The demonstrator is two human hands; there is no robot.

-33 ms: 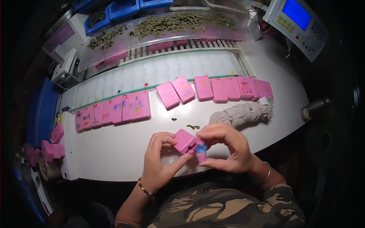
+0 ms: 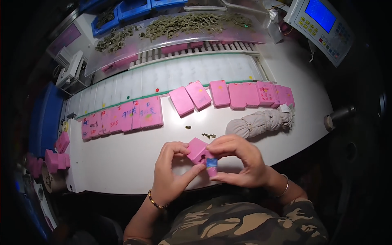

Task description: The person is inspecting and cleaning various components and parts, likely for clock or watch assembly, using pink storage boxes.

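Near the front edge of the table, my left hand (image 2: pixel 172 168) grips a pink rubber mould (image 2: pixel 197 149) between thumb and fingers. A dark notch shows in the face of the mould turned to the right. My right hand (image 2: pixel 241 163) pinches a narrow pink mould piece (image 2: pixel 211 170) with a blue patch, its fingertips above and its thumb below. That piece stands close against the notched side; whether they touch, I cannot tell. Just beyond my hands lie small olive-green pieces (image 2: pixel 209 136) and another single one (image 2: pixel 188 127).
Pink moulds (image 2: pixel 122 118) with handwritten marks line the table's left, and more pink moulds (image 2: pixel 245 94) stand at the right. A wrapped cloth bundle (image 2: pixel 261 122) lies right of centre. Behind are a roller rack (image 2: pixel 196 48), piled olive-green pieces (image 2: pixel 183 26) and a keypad device (image 2: pixel 320 26).
My right hand has shifted slightly left, bringing the narrow mould piece closer against the mould in my left hand. The left hand has barely moved.
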